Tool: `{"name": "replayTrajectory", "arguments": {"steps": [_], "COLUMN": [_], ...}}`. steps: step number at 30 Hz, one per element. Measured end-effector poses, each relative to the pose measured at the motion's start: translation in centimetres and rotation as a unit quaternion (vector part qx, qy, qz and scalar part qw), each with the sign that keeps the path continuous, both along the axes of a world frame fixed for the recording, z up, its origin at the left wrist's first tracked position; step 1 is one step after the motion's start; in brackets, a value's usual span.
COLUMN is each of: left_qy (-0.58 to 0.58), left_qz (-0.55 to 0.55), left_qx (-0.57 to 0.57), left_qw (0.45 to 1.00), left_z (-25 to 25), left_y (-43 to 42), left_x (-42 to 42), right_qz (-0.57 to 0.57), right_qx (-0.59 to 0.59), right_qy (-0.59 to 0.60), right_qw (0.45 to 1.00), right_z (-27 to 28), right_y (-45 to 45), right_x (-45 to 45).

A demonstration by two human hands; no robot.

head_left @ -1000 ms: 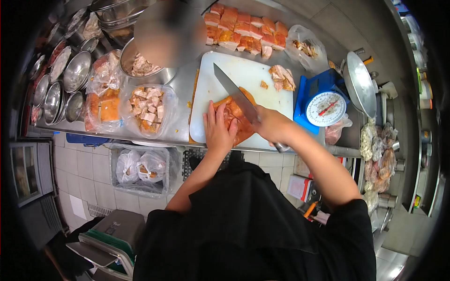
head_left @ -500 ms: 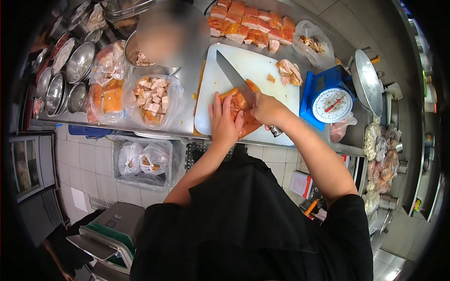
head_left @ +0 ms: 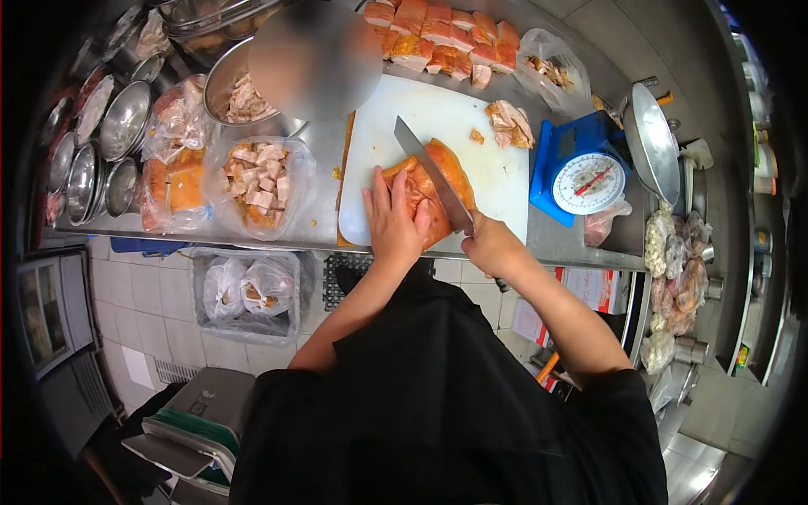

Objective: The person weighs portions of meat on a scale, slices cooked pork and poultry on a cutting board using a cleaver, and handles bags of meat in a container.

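My left hand (head_left: 396, 220) lies with its fingers spread on a brown-skinned piece of meat (head_left: 450, 167) at the front of the white cutting board (head_left: 383, 109). A large knife (head_left: 436, 178) lies across the same meat, its tip pointing up and to the left. My right hand (head_left: 495, 246) is closed round the knife's handle near the board's front edge. Toward the board's back right corner rests a lump of pale meat (head_left: 508, 124), with a small scrap beside it.
Right of the board stands a blue scale (head_left: 587, 183) with a metal pan (head_left: 652, 147). Rows of meat blocks (head_left: 450, 42) line the back. To the left are a bag of cubed meat (head_left: 261, 185), a metal pot (head_left: 217, 88) and several steel bowls (head_left: 126, 120).
The knife has shifted right and toward me, and its handle is now past the board's front edge. My right hand has drawn back with it. My left hand stays on the meat.
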State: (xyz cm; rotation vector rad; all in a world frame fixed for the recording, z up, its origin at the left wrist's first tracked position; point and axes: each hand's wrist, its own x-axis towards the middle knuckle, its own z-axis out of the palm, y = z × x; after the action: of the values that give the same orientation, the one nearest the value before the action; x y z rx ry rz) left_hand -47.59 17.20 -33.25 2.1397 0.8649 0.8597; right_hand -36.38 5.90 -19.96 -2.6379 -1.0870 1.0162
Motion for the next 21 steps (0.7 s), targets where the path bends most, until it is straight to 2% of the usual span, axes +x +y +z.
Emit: {"name": "replayTrajectory", "arguments": {"steps": [1, 3, 5, 6, 7, 8, 10, 12, 13, 15, 16, 19, 21], "left_qy": [0.006, 0.007, 0.013, 0.014, 0.016, 0.015, 0.019, 0.020, 0.018, 0.021, 0.021, 0.028, 0.039], "left_qz": [-0.003, -0.006, -0.007, -0.003, -0.003, -0.003, -0.002, 0.001, 0.004, -0.004, 0.008, 0.022, 0.024], "left_qx": [0.001, -0.002, -0.009, -0.009, -0.005, 0.000, -0.011, -0.009, -0.012, -0.019, -0.024, -0.027, -0.025], "left_qw": [1.000, 1.000, 1.000, 1.000, 1.000, 1.000, 1.000, 1.000, 1.000, 1.000, 0.999, 0.999, 0.999], "left_z": [0.0, 0.0, -0.4, -0.4, -0.2, -0.1, -0.3, -0.2, -0.1, -0.4, -0.4, -0.4, -0.5], "left_y": [-0.1, 0.0, 0.0, -0.1, -0.2, -0.3, 0.0, -0.4, -0.1, 0.1, -0.1, 0.0, -0.3], "left_x": [-0.2, -0.2, -0.3, -0.1, -0.1, -0.1, -0.1, -0.4, -0.2, -0.3, -0.3, 0.0, 0.1], "right_qz": [-0.057, -0.050, -0.048, -0.045, -0.005, 0.033, 0.013, -0.023, -0.007, -0.019, -0.007, 0.004, 0.006], "right_qx": [-0.049, -0.050, -0.109, -0.112, -0.007, 0.103, 0.073, -0.048, -0.038, -0.031, 0.034, 0.023, 0.025], "right_qy": [0.070, 0.075, 0.096, 0.097, -0.013, -0.124, -0.089, -0.021, -0.023, 0.048, 0.008, -0.024, 0.019], "right_qw": [0.995, 0.995, 0.988, 0.988, 1.000, 0.986, 0.993, 0.998, 0.999, 0.998, 0.999, 0.999, 0.999], "right_z": [1.6, 4.1, 6.2, 2.3, -4.6, -6.0, -6.7, -2.2, -1.9, -1.9, -5.2, -4.3, -3.9], "right_y": [0.6, 0.7, -0.1, -0.7, -2.2, -1.4, -1.6, -0.2, -0.3, -1.6, -2.0, 1.6, 1.4], "right_x": [-0.5, -0.7, -0.9, -0.8, -0.7, -1.4, -0.3, -1.0, -0.6, 0.2, 0.6, 0.3, 1.7]}}
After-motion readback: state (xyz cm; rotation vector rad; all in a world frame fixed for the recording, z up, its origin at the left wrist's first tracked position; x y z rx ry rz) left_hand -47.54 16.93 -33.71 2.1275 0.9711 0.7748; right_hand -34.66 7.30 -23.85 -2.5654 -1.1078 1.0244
